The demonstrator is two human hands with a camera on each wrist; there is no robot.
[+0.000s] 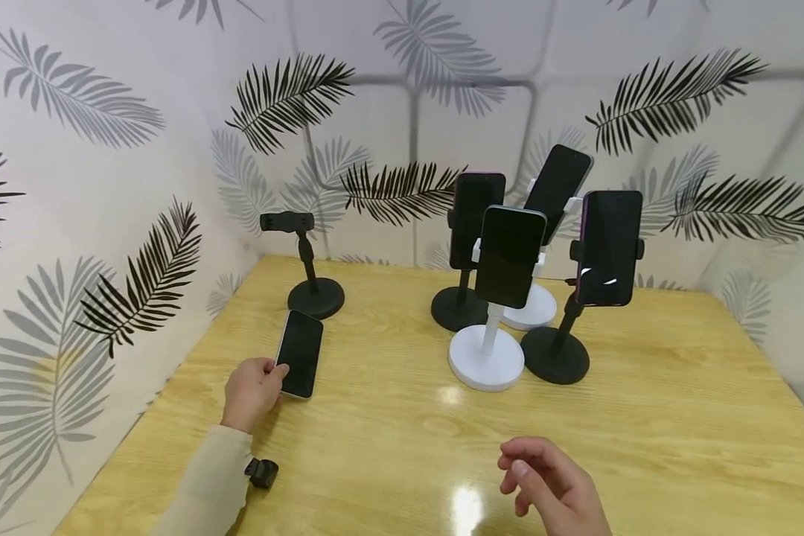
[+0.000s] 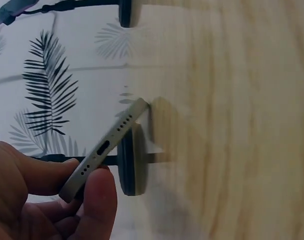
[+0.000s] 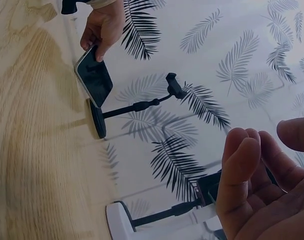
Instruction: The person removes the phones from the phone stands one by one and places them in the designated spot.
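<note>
A smartphone [image 1: 300, 354] with a dark screen and a pale frame is pinched at its near left edge by my left hand [image 1: 251, 391], the thumb on the screen side. The left wrist view shows the phone's bottom edge [image 2: 104, 146] with a charging port and small holes, held at a slant over the table. Just beyond the phone stands a black phone stand [image 1: 316, 298] with no phone in its clamp [image 1: 286, 222]. My right hand [image 1: 559, 487] hovers over the front of the table, fingers loosely curled, holding nothing.
Grouped right of the middle are a white stand [image 1: 486, 358] and a black stand [image 1: 554, 356] in front, with another black stand [image 1: 458, 309] and a white one behind. Each carries a phone, such as this one [image 1: 509, 257]. A leaf-patterned wall covering [image 1: 375, 126] backs the wooden table [image 1: 388, 447].
</note>
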